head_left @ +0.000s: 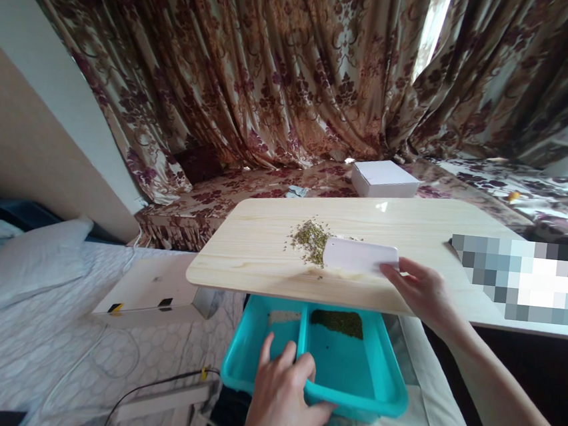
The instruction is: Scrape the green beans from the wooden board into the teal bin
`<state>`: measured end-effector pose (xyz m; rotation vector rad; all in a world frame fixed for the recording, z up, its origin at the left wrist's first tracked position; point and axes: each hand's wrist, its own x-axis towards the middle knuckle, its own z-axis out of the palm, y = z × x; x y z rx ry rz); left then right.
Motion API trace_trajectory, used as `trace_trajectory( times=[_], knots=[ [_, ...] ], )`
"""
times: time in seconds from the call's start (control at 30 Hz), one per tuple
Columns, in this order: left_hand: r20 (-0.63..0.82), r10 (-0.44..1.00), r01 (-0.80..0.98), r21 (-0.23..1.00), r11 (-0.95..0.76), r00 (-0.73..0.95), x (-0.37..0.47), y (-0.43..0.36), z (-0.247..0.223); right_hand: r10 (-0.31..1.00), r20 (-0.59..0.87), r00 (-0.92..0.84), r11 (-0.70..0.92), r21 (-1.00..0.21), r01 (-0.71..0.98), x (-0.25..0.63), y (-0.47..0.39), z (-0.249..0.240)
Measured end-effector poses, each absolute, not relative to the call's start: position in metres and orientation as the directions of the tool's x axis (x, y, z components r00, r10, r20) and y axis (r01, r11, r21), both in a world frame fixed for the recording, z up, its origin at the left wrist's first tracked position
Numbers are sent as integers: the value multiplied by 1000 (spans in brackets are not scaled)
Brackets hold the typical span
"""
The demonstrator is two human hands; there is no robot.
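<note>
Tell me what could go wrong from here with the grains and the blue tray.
The right hand holds a white scraper against the pile of grains; a quick push might scatter some off the table.

The left hand is at the near rim of the blue tray; if the tray tipped, the grains in its right compartment could spill.

The left hand (283, 388) curls palm-down; the right hand (420, 290) pinches, outstretched.

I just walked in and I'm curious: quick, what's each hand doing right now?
Left hand: holding the near rim of the turquoise two-compartment plastic bin.
Right hand: closed on one end of the flat white rectangular scraper.
</note>
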<state>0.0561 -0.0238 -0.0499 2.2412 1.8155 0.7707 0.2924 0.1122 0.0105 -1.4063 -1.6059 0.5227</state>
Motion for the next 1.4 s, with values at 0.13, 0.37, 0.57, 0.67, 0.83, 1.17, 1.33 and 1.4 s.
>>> trace_trajectory(
  times=[0.13, 0.37, 0.57, 0.67, 0.83, 1.17, 1.33, 1.4],
  knots=[
    [301, 944, 865, 427, -262, 137, 54, -24, -52, 943, 331, 43, 252, -790, 559, 290, 113, 10],
    [293, 950, 854, 460, -243, 112, 45, -27, -42, 949, 303, -87, 306, -820, 483, 295, 107, 9],
    [255, 960, 865, 450, -222, 114, 37, -30, -35, 956, 281, -81, 285, -831, 477, 291, 117, 2],
    [228, 963, 867, 440, -233, 143, 33, -30, -34, 954, 280, -105, 296, -830, 472, 290, 119, 1],
    [241, 962, 874, 431, -224, 128, 33, -30, -33, 952, 257, -167, 306, -822, 480, 291, 111, 6],
    [227, 959, 875, 414, -251, 168, 30, -28, -33, 949, 297, -104, 307, -804, 509, 287, 114, 9],
    [212, 964, 877, 416, -240, 164, 30, -28, -32, 944, 194, -266, 296, -853, 431, 296, 99, 14],
    [214, 963, 876, 417, -244, 167, 32, -28, -31, 941, 143, -308, 265, -875, 406, 302, 94, 16]
  ],
)
